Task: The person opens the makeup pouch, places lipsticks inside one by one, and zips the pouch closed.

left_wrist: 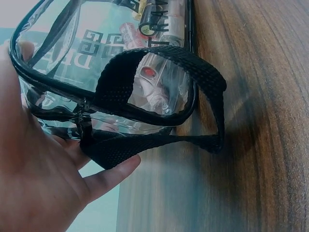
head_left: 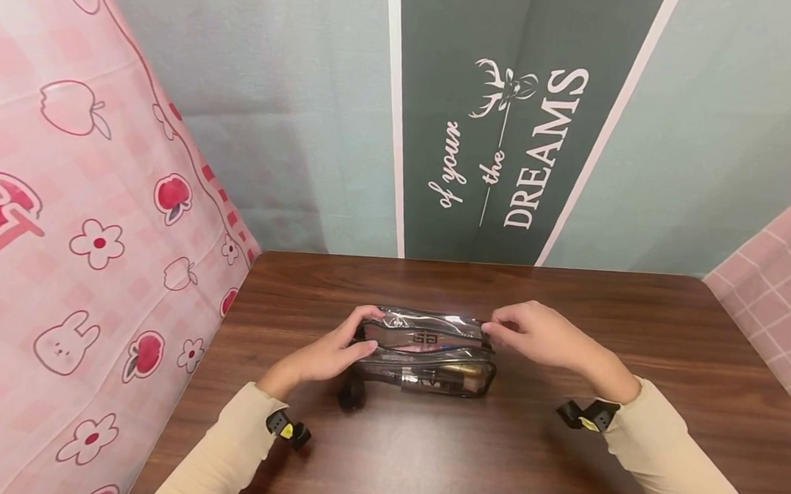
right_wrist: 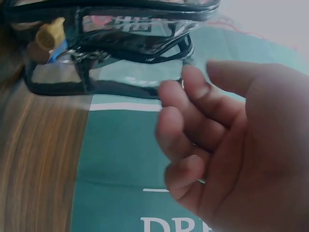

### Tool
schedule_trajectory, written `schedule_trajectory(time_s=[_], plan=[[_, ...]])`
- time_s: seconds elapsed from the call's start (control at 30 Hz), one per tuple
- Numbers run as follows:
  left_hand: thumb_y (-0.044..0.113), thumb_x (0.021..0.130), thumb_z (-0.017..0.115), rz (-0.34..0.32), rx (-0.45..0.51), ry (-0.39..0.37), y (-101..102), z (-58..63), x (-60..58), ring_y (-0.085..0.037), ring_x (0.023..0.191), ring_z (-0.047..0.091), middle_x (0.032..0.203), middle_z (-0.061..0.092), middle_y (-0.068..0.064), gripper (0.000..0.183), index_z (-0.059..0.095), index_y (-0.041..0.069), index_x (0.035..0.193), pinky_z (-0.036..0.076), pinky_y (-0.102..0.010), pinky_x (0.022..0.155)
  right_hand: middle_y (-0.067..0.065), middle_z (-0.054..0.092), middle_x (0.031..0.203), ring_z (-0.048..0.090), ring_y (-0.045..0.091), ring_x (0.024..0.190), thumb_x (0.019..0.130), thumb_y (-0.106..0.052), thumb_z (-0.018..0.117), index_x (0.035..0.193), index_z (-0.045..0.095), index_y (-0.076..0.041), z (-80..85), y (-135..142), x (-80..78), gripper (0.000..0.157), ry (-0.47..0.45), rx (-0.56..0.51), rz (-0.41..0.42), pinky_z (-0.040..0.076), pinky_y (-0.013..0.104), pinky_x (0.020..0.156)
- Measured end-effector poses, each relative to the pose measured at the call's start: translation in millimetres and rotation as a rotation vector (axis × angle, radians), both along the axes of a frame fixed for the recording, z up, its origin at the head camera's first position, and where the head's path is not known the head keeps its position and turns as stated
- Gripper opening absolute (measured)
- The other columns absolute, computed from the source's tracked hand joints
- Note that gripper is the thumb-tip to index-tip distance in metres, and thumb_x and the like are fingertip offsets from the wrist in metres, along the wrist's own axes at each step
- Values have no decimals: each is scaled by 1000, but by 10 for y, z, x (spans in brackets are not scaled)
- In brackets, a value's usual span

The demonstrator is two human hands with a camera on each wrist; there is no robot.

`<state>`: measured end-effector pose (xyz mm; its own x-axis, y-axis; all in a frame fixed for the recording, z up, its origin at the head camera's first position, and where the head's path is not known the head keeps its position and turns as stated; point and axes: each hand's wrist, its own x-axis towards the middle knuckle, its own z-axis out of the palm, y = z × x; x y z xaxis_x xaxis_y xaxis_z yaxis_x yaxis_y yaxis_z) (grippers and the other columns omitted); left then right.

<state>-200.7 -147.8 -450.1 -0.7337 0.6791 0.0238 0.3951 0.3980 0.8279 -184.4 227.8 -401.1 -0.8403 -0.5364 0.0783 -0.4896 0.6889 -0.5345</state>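
Note:
A clear pouch (head_left: 433, 352) with black piping, a black logo and small items inside sits on the table. At its left end my left hand (head_left: 337, 353) grips it, thumb along the near side and fingers at the far edge. A black webbing strap (left_wrist: 203, 77) loops from that end, close to my left hand (left_wrist: 53, 169). By the opposite end is my right hand (head_left: 532, 333), fingertips at the top corner. The right wrist view shows this hand (right_wrist: 231, 130) with loosely bent fingers, thumb apart, and a partly parted zipper edge (right_wrist: 145, 58) nearby.
The brown wooden table (head_left: 404, 453) runs under both forearms. Behind it hangs a grey-green cloth (head_left: 298, 133) with lettering; a pink patterned cloth (head_left: 101, 179) stands at the left, and a pink checked one (head_left: 782, 296) at the right.

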Motion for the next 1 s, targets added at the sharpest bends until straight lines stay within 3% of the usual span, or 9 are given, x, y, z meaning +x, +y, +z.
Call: schedule_trajectory(time_s=[0.23,0.37,0.67,1.0], plan=[[15,108,48,6,15,22,-10,-18,-3,-29,144,33,153,38,-10,43,32,16,148,27,-57,115,-14,57,73,48,3,65,98,-13,67,88,71,-19,-59,63,10,12,-49,50,77,43,26,59],[14,108,48,2,15,39,-5,-25,-7,-26,143,34,152,40,-9,41,34,15,147,28,-54,115,-9,65,83,51,4,69,96,-9,65,97,74,-13,-85,64,20,10,-85,93,99,46,26,63],[9,106,49,1,21,46,2,-40,-10,-24,142,35,149,42,-9,40,36,12,144,27,-51,116,-12,46,69,42,2,61,96,-4,60,85,67,-13,-144,54,65,16,-149,86,165,38,24,55],[8,106,49,-4,25,50,-10,-50,-2,-25,143,35,150,41,-10,42,35,12,145,27,-53,116,-12,53,73,47,3,63,99,-7,58,86,59,-19,-250,89,93,17,-226,35,165,42,25,56]])
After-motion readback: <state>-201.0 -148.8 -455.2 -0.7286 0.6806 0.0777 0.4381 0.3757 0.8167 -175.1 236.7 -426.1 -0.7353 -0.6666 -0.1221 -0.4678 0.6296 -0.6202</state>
